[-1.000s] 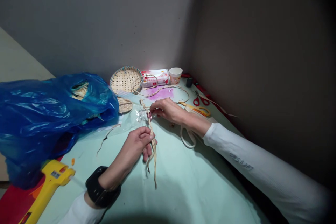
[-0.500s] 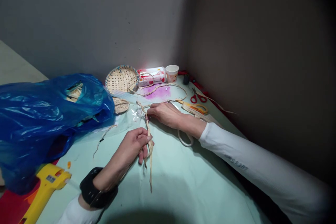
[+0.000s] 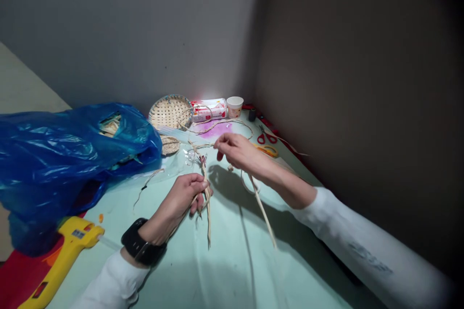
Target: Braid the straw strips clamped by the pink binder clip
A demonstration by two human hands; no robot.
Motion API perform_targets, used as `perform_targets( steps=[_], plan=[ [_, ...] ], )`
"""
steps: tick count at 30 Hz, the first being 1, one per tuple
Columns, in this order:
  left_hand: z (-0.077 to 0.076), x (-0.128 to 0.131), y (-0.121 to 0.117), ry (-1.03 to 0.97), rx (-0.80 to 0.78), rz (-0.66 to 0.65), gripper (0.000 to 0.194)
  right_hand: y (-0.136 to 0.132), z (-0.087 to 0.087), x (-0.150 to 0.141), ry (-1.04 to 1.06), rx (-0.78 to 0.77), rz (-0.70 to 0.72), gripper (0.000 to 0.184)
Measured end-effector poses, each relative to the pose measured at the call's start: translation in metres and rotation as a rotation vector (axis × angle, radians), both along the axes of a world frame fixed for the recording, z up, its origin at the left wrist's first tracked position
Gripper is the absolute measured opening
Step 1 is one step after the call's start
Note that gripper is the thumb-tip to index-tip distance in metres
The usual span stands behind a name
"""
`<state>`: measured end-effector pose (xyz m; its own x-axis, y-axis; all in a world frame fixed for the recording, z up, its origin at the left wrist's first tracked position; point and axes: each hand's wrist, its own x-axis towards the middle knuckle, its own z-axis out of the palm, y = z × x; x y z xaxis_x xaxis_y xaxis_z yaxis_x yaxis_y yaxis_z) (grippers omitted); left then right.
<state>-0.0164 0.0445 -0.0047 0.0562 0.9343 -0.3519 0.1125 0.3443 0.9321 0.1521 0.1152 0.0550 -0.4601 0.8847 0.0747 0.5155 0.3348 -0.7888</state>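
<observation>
Close above the table, my left hand [image 3: 188, 193] pinches a bundle of pale dried plant strips [image 3: 209, 212], their loose ends hanging below the fingers. At the bundle's top is a purplish tuft [image 3: 202, 159]. A twisted cord [image 3: 250, 130] of similar fibre starts near there and loops along the back toward the woven basket. My right hand [image 3: 235, 152] is raised right of the bundle, thumb and fingers closed. From under it hangs one long strip [image 3: 264, 212], casting a shadow on the cloth; the fingertips' hold on it is partly hidden.
A blue plastic bag [image 3: 72, 154] fills the left, with a yellow glue gun [image 3: 68, 256] in front. Behind are a woven basket [image 3: 170, 112], a small oval woven piece [image 3: 169, 145], a tissue pack [image 3: 210, 110] and a paper cup [image 3: 235, 106]. Red scissors [image 3: 266, 136] and yellow scissors [image 3: 268, 149] lie right.
My right hand has left the top of the bundle and lifted to the right, with a long strip now hanging from it. My left hand keeps its pinch.
</observation>
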Motion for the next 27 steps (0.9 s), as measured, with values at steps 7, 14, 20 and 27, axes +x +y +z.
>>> perform_targets(
  steps=[7, 14, 20, 27],
  plan=[
    [0.001, 0.003, -0.004, -0.033, 0.036, 0.097, 0.015, -0.051, -0.05, -0.008, -0.017, -0.238, 0.052, 0.017],
    [0.009, 0.009, -0.004, -0.021, -0.015, 0.14, 0.015, -0.037, -0.05, 0.0, -0.111, -0.038, 0.037, 0.015],
    [0.003, 0.009, -0.003, 0.012, 0.008, 0.185, 0.015, -0.032, -0.044, -0.001, -0.208, -0.046, 0.096, 0.016],
    [0.007, 0.011, -0.005, -0.002, 0.01, 0.205, 0.016, -0.039, -0.033, 0.01, -0.048, -0.219, -0.068, 0.014]
  ],
)
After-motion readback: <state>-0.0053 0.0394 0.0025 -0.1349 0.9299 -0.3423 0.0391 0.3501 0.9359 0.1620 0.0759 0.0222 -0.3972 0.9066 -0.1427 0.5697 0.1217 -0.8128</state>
